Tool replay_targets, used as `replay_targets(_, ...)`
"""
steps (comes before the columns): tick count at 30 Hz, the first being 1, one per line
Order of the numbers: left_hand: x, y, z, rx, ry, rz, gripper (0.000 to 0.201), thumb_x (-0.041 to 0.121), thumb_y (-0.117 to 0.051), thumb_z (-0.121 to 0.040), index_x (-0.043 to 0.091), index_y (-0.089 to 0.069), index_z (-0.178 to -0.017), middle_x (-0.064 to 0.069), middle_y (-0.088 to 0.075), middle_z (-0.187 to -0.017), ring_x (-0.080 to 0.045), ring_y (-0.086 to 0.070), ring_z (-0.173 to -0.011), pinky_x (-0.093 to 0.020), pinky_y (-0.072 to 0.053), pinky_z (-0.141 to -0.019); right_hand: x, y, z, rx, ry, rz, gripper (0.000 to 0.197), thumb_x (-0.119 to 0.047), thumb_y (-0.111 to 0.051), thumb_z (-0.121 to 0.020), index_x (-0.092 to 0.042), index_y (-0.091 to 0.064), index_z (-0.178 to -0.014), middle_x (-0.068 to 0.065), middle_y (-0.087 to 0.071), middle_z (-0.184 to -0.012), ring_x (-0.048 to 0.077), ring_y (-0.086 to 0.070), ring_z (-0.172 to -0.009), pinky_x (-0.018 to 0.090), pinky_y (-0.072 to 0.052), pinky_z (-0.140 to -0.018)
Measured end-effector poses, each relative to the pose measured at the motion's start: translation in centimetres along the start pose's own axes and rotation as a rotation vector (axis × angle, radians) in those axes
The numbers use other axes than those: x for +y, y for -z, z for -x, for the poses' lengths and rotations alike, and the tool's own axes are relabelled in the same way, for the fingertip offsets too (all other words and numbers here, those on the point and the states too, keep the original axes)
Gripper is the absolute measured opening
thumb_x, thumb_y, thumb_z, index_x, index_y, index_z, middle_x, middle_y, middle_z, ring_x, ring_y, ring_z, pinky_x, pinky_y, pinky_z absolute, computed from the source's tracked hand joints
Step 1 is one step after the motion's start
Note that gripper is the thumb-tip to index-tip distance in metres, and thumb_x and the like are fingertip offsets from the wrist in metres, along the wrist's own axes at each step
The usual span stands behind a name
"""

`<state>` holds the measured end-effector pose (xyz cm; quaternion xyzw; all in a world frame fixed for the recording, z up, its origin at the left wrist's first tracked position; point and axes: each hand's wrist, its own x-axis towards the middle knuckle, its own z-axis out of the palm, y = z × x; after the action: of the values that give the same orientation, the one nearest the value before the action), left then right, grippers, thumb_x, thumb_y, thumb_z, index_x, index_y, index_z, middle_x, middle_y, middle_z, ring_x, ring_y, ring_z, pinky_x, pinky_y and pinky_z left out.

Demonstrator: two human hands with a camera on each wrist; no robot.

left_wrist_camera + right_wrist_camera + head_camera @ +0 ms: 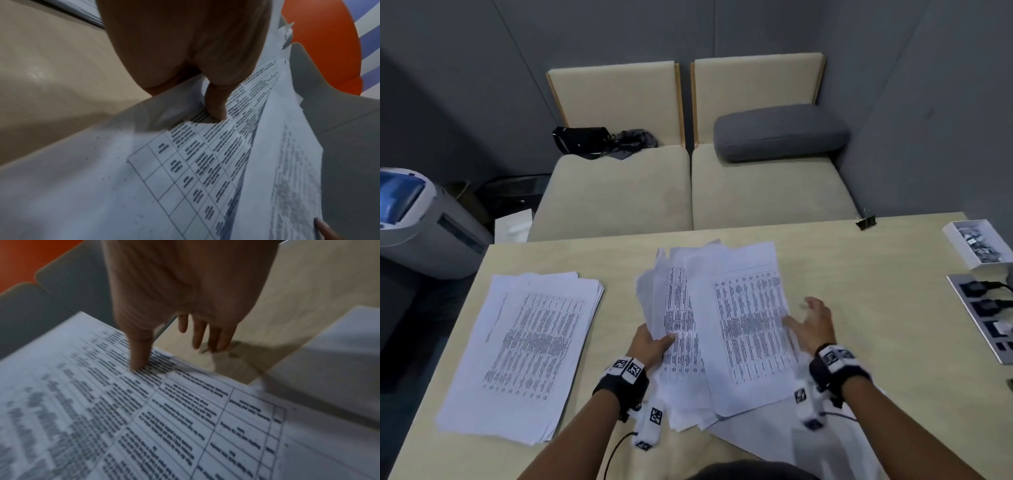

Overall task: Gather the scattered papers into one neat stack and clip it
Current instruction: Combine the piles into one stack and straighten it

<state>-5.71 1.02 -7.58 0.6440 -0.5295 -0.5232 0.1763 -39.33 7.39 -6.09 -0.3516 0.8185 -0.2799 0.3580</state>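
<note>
Looking through the head camera, I see my left hand (650, 344) gripping the left edge of a messy pile of papers (722, 329) at the middle of the table (876, 260), thumb on top, the other fingers hidden under the sheets. My right hand (813, 325) sits at the pile's right edge, fingers spread and straight, thumb tip on the top sheet, gripping nothing. A second, tidier stack (530, 349) lies flat to the left, apart from the pile. A black binder clip (866, 222) rests at the table's far edge, well away from both; a white box (977, 245) of small bits and a power strip (986, 315) are at the right. Left wrist view: thumb (216, 102) presses down on the printed sheet (195, 162), pinching the fanned pages; another fingertip shows at the bottom right corner. Right wrist view, blurred: thumb (139, 353) touches the printed table on the top page (164, 418), the other fingers (205, 334) hang straight over bare table beyond the paper's edge.
</note>
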Motion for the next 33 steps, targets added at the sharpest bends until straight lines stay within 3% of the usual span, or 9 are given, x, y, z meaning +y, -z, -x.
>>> replay_targets(3,1.1,0.0,0.4,-0.058,-0.031,0.078,0.015,0.019,-0.07,-0.086,0.011,-0.061,-0.095,-0.001,-0.064,-0.071,-0.021,-0.062,-0.066,-0.034,-0.055,-0.062,0.7,1.3,-1.2,-0.123,-0.183,-0.279,0.102,-0.038,-0.086,-0.067,-0.02,-0.027,-0.148,0.009,-0.036,-0.15,0.03,-0.038,-0.136,0.048,-0.035,-0.112)
replay_targets(6,2.7,-0.9,0.9,-0.138,-0.022,0.246,0.016,0.015,-0.07,-0.087,0.008,-0.066,-0.101,0.002,-0.072,-0.076,-0.025,-0.07,-0.076,-0.032,-0.056,-0.064,0.2,0.4,-0.6,-0.262,-0.176,-0.33,0.107,-0.051,-0.092,-0.05,-0.017,-0.045,-0.139,0.005,-0.05,-0.142,0.026,-0.052,-0.127,0.05,-0.042,-0.106)
replay_targets(10,4.0,-2.8,1.0,-0.252,0.024,0.409,0.059,0.041,-0.083,-0.067,0.012,-0.066,-0.115,-0.006,-0.074,-0.107,-0.025,-0.07,-0.102,-0.038,-0.054,-0.086,-1.8,-2.3,1.1,-0.33,-0.103,-0.427,0.046,-0.023,-0.086,-0.069,-0.014,-0.066,-0.109,0.004,-0.069,-0.115,0.019,-0.066,-0.1,0.039,-0.047,-0.099)
replay_targets(14,5.6,-2.9,1.1,-0.144,-0.129,0.237,0.05,0.034,-0.082,-0.073,0.01,-0.065,-0.114,-0.006,-0.072,-0.106,-0.026,-0.069,-0.1,-0.03,-0.059,-0.078,-3.8,-3.0,2.0,-0.322,-0.061,-0.41,0.087,-0.053,-0.093,-0.034,-0.012,-0.067,-0.107,0.002,-0.072,-0.11,0.023,-0.066,-0.106,0.046,-0.047,-0.102)
replay_targets(17,9.3,-1.5,2.1,-0.015,-0.238,0.338,0.032,0.01,-0.078,-0.077,0.002,-0.066,-0.106,-0.003,-0.073,-0.089,-0.025,-0.07,-0.085,-0.016,-0.055,-0.059,-7.2,-0.6,2.5,-0.237,0.049,-0.416,0.054,-0.025,-0.089,-0.064,-0.011,-0.059,-0.106,0.002,-0.066,-0.109,0.023,-0.061,-0.106,0.038,-0.051,-0.091)
replay_targets(19,12.4,0.0,3.0,0.008,-0.306,0.464,0.026,-0.007,-0.072,-0.078,0.002,-0.067,-0.101,0.004,-0.075,-0.08,-0.015,-0.072,-0.075,-0.019,-0.055,-0.062,-10.0,1.7,3.3,-0.186,0.154,-0.407,0.049,-0.023,-0.085,-0.071,-0.013,-0.05,-0.104,-0.003,-0.057,-0.099,0.015,-0.057,-0.093,0.025,-0.045,-0.072)
replay_targets(25,16.1,2.7,4.4,-0.054,-0.552,0.542,0.044,-0.003,-0.078,-0.07,0.027,-0.072,-0.102,-0.005,-0.074,-0.107,-0.025,-0.069,-0.102,-0.039,-0.057,-0.087,-14.8,5.1,5.3,-0.254,0.498,-0.527,0.051,-0.005,-0.084,-0.069,-0.03,-0.062,-0.108,-0.016,-0.073,-0.103,0.0,-0.066,-0.102,0.013,-0.051,-0.084)
replay_targets(28,15.9,2.8,5.2,-0.058,-0.535,0.496,0.043,0.013,-0.085,-0.062,0.022,-0.071,-0.102,-0.003,-0.075,-0.101,-0.024,-0.069,-0.097,-0.036,-0.058,-0.083,-15.4,4.9,5.3,-0.235,0.538,-0.535,0.058,-0.009,-0.09,-0.061,-0.019,-0.066,-0.112,-0.004,-0.074,-0.106,0.009,-0.068,-0.102,0.025,-0.052,-0.088)
replay_targets(33,16.1,3.3,5.3,-0.076,-0.548,0.471,0.042,0.009,-0.083,-0.067,0.01,-0.071,-0.107,-0.006,-0.074,-0.1,-0.017,-0.069,-0.092,-0.026,-0.054,-0.077,-15.4,4.1,4.8,-0.178,0.535,-0.586,0.039,-0.01,-0.09,-0.059,-0.02,-0.072,-0.092,-0.01,-0.071,-0.094,0.008,-0.066,-0.09,0.021,-0.054,-0.079)
